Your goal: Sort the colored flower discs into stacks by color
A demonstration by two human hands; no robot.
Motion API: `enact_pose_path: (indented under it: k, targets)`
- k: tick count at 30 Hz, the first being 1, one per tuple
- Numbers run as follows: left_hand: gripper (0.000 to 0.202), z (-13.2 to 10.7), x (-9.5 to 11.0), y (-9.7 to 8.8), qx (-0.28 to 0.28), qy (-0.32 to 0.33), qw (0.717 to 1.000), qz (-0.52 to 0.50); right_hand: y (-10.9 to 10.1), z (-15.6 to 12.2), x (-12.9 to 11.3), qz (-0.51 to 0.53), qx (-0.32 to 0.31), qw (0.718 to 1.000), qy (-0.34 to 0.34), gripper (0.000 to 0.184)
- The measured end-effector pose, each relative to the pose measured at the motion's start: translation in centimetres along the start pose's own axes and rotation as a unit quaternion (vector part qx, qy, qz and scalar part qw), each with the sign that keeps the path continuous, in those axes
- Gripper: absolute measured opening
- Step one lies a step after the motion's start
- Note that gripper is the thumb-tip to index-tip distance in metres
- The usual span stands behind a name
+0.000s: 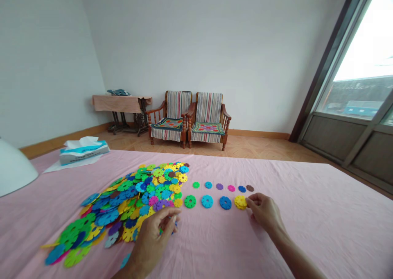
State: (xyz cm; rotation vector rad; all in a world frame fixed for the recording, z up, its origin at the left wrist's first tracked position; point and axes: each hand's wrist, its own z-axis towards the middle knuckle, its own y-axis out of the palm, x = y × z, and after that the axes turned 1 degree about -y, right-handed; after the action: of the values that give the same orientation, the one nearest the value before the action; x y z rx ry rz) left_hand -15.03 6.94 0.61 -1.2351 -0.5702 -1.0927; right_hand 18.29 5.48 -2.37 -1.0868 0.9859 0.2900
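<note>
My right hand (266,214) pinches the right edge of a yellow notched plastic disc (240,202), which lies on others of its colour. To its left in the near row lie a dark blue disc (225,203), a light blue disc (207,201) and a green disc (190,201). Behind them runs a row of smaller discs, among them a pink disc (231,188) and a brown disc (250,188). My left hand (155,234) is curled at the right edge of a multicoloured disc pile (129,201). Bits of green and blue show between its fingers; whether they are held is unclear.
A pink cloth (307,205) covers the table. At its far left stands a tissue box (84,151), with a white rounded object (15,168) nearer. Beyond the table are two wooden armchairs (209,119), a cloth-covered side table (119,103) and a window (359,82).
</note>
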Motion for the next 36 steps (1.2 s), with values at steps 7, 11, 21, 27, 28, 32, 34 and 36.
enact_pose_path:
  k: [7, 11, 21, 27, 28, 32, 34, 36]
  targets:
    - [0.025, 0.1, 0.0, -0.2, 0.003, -0.003, 1.000, -0.017, -0.8, -0.2, -0.1, -0.063, 0.010, 0.998, -0.021, 0.022]
    - [0.027, 0.4, -0.3, -0.9, 0.006, -0.005, 0.999, -0.031, -0.4, -0.5, -0.1, -0.096, 0.043, 0.988, -0.113, 0.024]
    - [0.032, 2.3, -0.5, -5.0, 0.112, -0.010, 0.994, 0.012, 1.4, -1.8, 0.0, -0.242, 0.035, 0.943, -0.226, 0.044]
    - [0.036, 3.4, -1.5, -6.5, 0.150, -0.030, 0.988, -0.009, 1.7, -1.8, 0.0, -0.248, 0.038, 0.941, -0.226, 0.043]
    - [0.037, 3.6, -1.6, -6.7, 0.154, -0.032, 0.988, -0.010, 1.7, -1.7, 0.0, -0.249, 0.038, 0.941, -0.227, 0.043]
    - [0.037, 4.0, -1.9, -7.4, 0.137, -0.045, 0.989, -0.005, 1.7, -1.7, 0.0, -0.256, 0.040, 0.938, -0.229, 0.042]
    - [0.036, 4.2, -2.1, -7.5, 0.110, -0.057, 0.992, 0.004, 1.6, -1.8, -0.3, -0.260, 0.050, 0.936, -0.232, 0.044]
    - [0.032, 4.2, -2.4, -7.5, 0.076, -0.058, 0.995, 0.025, 1.4, -2.1, -0.6, -0.257, 0.067, 0.933, -0.243, 0.045]
